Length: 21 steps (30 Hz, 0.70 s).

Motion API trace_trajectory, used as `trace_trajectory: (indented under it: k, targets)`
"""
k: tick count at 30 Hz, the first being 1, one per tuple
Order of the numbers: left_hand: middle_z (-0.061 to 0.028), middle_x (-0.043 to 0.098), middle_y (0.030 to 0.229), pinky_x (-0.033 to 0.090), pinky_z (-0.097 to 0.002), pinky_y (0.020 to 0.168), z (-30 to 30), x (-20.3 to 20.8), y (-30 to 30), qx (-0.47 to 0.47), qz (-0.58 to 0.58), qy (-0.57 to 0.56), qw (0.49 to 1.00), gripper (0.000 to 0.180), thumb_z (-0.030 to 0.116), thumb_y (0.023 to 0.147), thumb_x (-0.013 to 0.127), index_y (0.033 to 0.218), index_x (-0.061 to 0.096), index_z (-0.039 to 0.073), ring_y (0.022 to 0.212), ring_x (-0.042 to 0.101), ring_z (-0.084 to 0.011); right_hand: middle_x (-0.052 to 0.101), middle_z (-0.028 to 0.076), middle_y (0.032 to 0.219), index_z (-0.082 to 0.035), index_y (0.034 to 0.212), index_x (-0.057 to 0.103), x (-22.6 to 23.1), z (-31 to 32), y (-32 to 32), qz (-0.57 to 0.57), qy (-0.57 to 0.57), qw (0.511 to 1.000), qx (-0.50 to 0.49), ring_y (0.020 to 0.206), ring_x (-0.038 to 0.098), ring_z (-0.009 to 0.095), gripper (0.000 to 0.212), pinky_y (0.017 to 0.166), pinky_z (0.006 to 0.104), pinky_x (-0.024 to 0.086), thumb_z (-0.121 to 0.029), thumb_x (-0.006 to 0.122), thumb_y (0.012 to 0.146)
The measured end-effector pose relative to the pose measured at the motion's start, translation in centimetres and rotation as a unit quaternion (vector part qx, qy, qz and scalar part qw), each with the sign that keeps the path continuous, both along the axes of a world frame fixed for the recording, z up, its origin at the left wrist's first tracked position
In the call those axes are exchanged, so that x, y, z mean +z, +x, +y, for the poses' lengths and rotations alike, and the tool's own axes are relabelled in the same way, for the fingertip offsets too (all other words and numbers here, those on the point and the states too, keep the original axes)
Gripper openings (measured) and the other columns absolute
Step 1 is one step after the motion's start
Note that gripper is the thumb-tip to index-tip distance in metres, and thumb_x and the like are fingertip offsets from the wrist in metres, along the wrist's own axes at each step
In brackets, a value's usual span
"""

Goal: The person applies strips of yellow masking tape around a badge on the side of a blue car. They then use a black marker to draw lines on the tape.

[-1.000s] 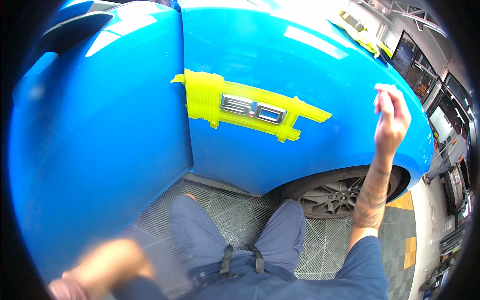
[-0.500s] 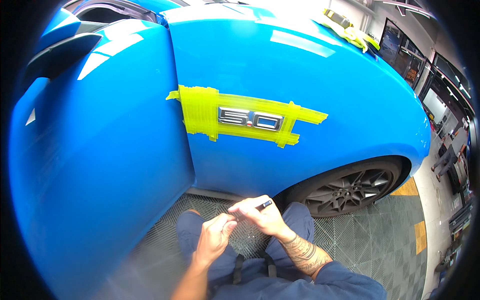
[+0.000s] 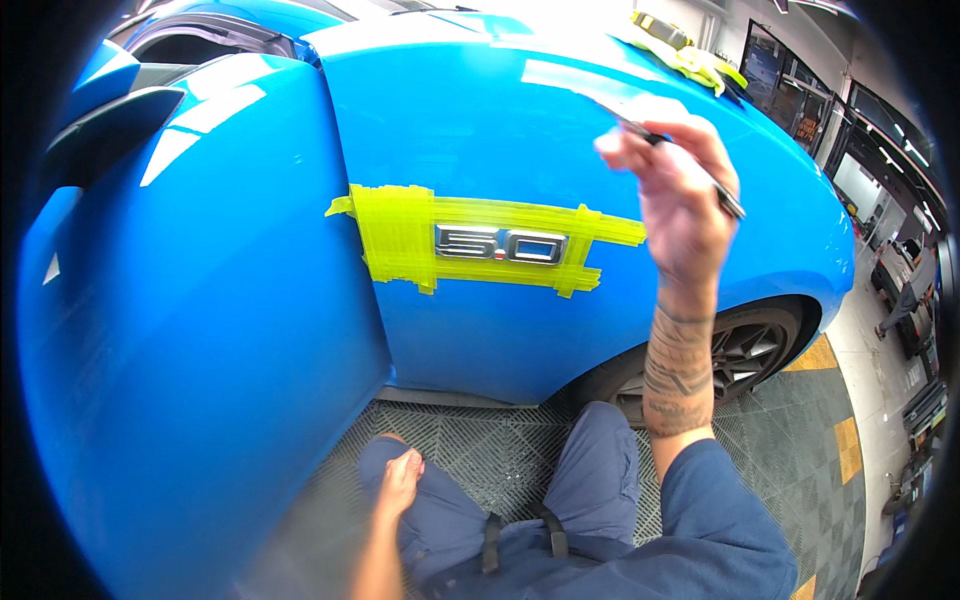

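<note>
My right hand [image 3: 685, 205] is raised in front of the blue fender [image 3: 480, 120], closed around a slim dark pen-like tool [image 3: 730, 197]. Its thin front end points up and left; motion blurs the fingers and the tip. Left of that hand, a chrome-and-black raised badge [image 3: 500, 245] with a small red dot sits on the fender. Yellow-green masking tape [image 3: 395, 235] frames the badge on all sides, widest at its left. Down by my left knee, my left hand [image 3: 400, 480] has its fingers curled closed; whatever they hold, if anything, is hidden.
An open blue door [image 3: 220, 270] fills the left side. Below the fender, the front wheel [image 3: 745, 355] is partly covered by my forearm. On the hood lie a yellow cloth [image 3: 690, 65] and a tape roll [image 3: 660, 30]. Another person [image 3: 905, 290] stands far right.
My hands were together above my lap and have parted. The right one has risen with the pen-like tool to the fender, and the left has dropped to my left knee.
</note>
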<state>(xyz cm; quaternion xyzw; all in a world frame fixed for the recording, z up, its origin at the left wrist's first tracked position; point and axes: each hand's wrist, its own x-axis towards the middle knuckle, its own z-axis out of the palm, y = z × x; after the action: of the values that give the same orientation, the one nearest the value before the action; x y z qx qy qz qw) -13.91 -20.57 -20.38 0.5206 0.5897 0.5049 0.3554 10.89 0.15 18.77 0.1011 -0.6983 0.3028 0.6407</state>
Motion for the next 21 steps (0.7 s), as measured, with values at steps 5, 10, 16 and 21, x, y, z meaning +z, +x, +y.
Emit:
trace_trajectory:
  k: [5, 10, 16, 21]
  targets:
    - [-0.0147, 0.051, 0.059, 0.041, -0.0385, 0.055, 0.4, -1.5, 1.0, 0.044, 0.132, 0.033, 0.990, 0.048, 0.035, 0.101, 0.042, 0.072, 0.051, -0.001, 0.054, 0.053, -0.0293, 0.055, 0.011, 0.091, 0.000, 0.085, 0.057, -3.8, 1.6, -5.7, 0.029, 0.096, 0.989, -0.112, 0.079, 0.059, 0.017, 0.020, 0.069, 0.0266, 0.051, 0.014, 0.060, 0.071]
    - [-0.0171, 0.053, 0.061, 0.042, -0.0411, 0.056, 0.4, -1.3, 1.0, 0.051, 0.116, 0.015, 0.992, 0.046, 0.032, 0.101, 0.042, 0.072, 0.051, -0.002, 0.056, 0.056, -0.0340, 0.048, 0.012, 0.094, -0.001, 0.089, 0.050, -10.1, 3.2, -7.9, 0.045, 0.115, 0.965, -0.229, 0.078, 0.054, 0.014, 0.023, 0.066, 0.0258, 0.049, 0.015, 0.056, 0.074]
    - [-0.0172, 0.052, 0.061, 0.041, -0.0416, 0.055, -0.1, -1.4, 0.8, 0.053, 0.127, 0.020, 0.990, 0.041, 0.028, 0.100, 0.045, 0.072, 0.050, -0.001, 0.056, 0.055, -0.0350, 0.049, 0.013, 0.095, -0.002, 0.088, 0.049, -12.3, 4.0, -8.7, 0.061, 0.109, 0.958, -0.258, 0.077, 0.058, 0.014, 0.023, 0.066, 0.0246, 0.051, 0.015, 0.056, 0.075]
    - [-0.0182, 0.049, 0.060, 0.040, -0.0427, 0.054, -0.6, -1.6, 0.5, 0.043, 0.125, 0.026, 0.991, 0.037, 0.023, 0.099, 0.048, 0.071, 0.048, -0.001, 0.055, 0.051, -0.0369, 0.050, 0.016, 0.097, 0.002, 0.089, 0.050, -11.5, 4.3, -8.6, 0.061, 0.157, 0.945, -0.281, 0.071, 0.059, 0.014, 0.019, 0.064, 0.0256, 0.054, 0.016, 0.055, 0.076]
